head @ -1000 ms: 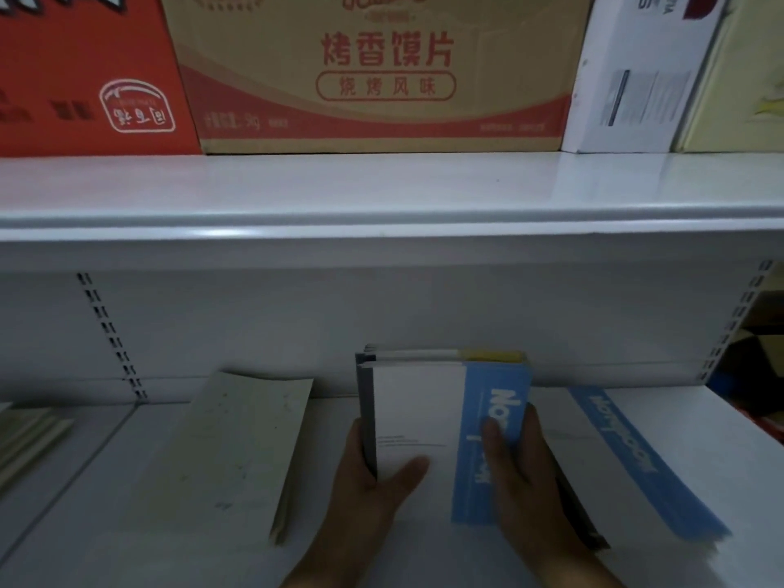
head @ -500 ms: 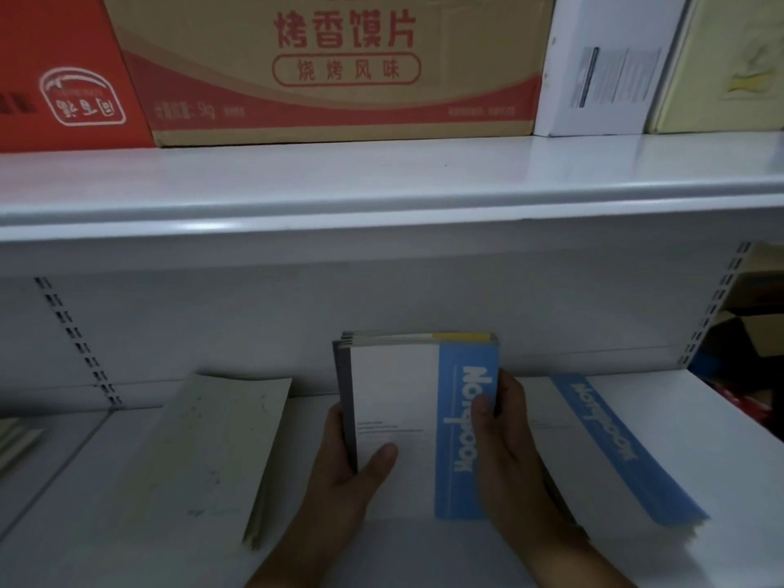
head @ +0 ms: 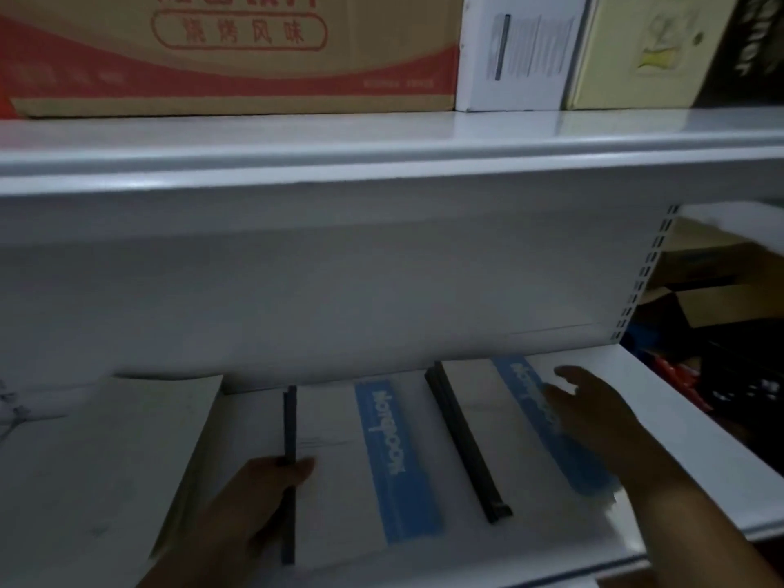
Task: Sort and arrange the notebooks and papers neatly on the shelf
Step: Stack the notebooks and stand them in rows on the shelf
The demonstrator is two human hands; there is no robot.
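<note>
Under the left hand [head: 250,498], its grip clamped on the spine, a notebook stack [head: 365,473] lies flat on the shelf [head: 679,422], while the right hand [head: 594,418], fingers apart, rests on another stack [head: 500,422].

**Painted metal, paper and cardboard**

The lower shelf [head: 662,401] under the fingers [head: 568,375] of the right hand [head: 602,422] is seen as smooth white painted metal with a dull sheen. The upper shelf [head: 382,137], above the fingers, is finished the same way but shows glossier highlights. The notebook [head: 339,481] pinched at the left thumb [head: 303,466] is covered in smooth matt paper, white with a blue printed band, and its spine looks dark and matt. The stack of notebooks [head: 475,418] beneath the right fingers has the same paper finish. The papers [head: 140,439] left of the left hand [head: 250,511] appear greyish, matt and slightly speckled. The box [head: 237,70] high above is matt brown cardboard printed in red.
</note>
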